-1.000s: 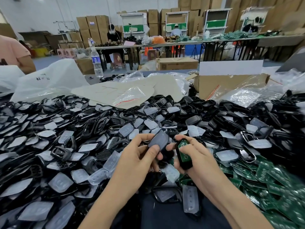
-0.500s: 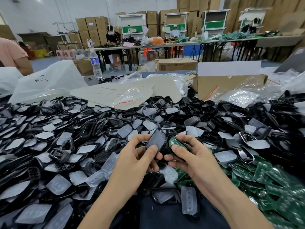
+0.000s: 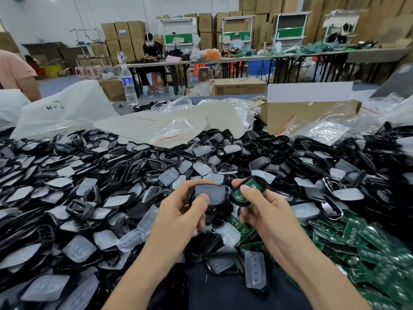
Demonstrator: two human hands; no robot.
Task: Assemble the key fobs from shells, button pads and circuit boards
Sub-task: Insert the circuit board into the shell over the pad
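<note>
Cartons (image 3: pixel 121 32) stacked to the ceiling and long benches (image 3: pixel 234 58) fill the back of the room. Close in front lies a deep heap of black shells (image 3: pixel 125 173), cloudy button pads (image 3: pixel 78 248) and, to the right, green circuit boards (image 3: pixel 368 240), with a cardboard box (image 3: pixel 301 117) and a water bottle (image 3: pixel 129 86) beyond it. Above the heap, the left hand (image 3: pixel 178 215) curls round one shell half (image 3: pixel 226 190), its thumb pressing a pad (image 3: pixel 214 192) that sits inside the rim. Just beside it, the right hand (image 3: pixel 268 215) pinches the other shell half (image 3: pixel 242 204) with a board (image 3: pixel 237 195) lying in it, thumb on the green face. The two halves are near each other but not joined, so both inserts look seated and closing the fob appears to be the step in hand. The next move probably calls for turning the open faces toward one another, lining up the rounded outlines, and squeezing evenly round the edge until they snap shut. The shells are hard, glossy, teardrop-like frames. The pads are soft, milky and dimpled with small domes. The boards are thin, flat and stiff, dotted with pale round contacts.
</note>
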